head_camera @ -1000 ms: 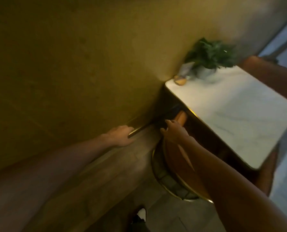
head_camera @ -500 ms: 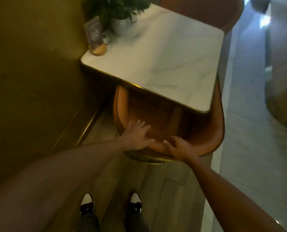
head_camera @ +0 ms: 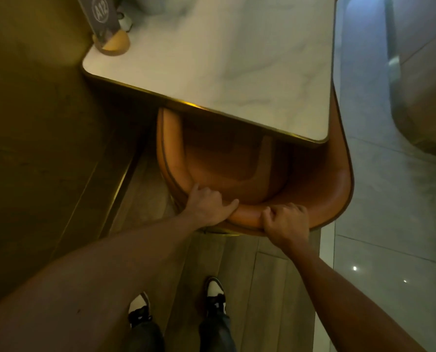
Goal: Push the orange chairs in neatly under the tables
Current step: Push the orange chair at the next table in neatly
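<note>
chair (head_camera: 321,189) seat under table (head_camera: 237,80), sign (head_camera: 102,16) top cropped

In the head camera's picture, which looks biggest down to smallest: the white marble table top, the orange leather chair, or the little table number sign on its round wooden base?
1. White marble table top, though cut off by the frame.
2. Orange leather chair, partly hidden under the table.
3. Table number sign on its round wooden base, clearly smallest.

A dim olive-yellow wall (head_camera: 34,118) runs along the left, with a brass strip at its foot (head_camera: 121,184). Grey-brown wooden floor planks (head_camera: 265,288) meet pale glossy floor tiles (head_camera: 389,237) on the right, which catch small light glints.
</note>
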